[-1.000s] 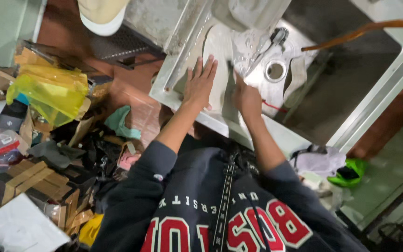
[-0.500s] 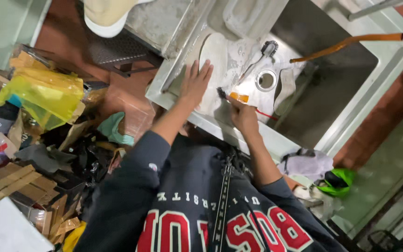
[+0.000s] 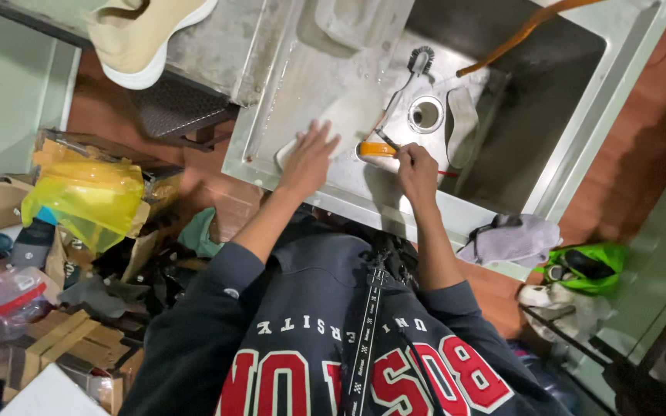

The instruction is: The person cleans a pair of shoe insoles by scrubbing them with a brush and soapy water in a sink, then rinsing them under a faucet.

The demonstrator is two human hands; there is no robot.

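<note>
Far left: cluttered floor with yellow plastic bag (image 3: 86,202), cardboard pieces (image 3: 48,343), clear bag with red strip (image 3: 5,304). Top left: tan shoe with white sole (image 3: 146,35) resting on the steel worktop (image 3: 217,46).

Centre: steel sink (image 3: 325,100), wet drainboard part, water film and streaks visible. Left hand (image 3: 307,158) spread flat, fingers apart, pressing down on a white shoe-like item (image 3: 348,115) lying on the drainboard; exact kind hard to tell, partly washed out by glare. Right hand (image 3: 416,171) pinched around an orange-handled brush (image 3: 378,149), thumb and fingers closed on the handle, bristle end just beside the white item. A second, long-handled brush (image 3: 406,77) lying loose, head near the drain hole (image 3: 425,115). Pale insole-shaped piece (image 3: 462,115) just right of the drain. Orange hose (image 3: 518,35) running across the deep basin.

Progress, as a judgement: scrubbing under way, item wet, no clear foam seen; tan shoe on the worktop looks dry and untouched, so likely more left than done.

Right: grey cloth (image 3: 514,239) on the sink edge, green object (image 3: 583,266) on the floor beyond.
</note>
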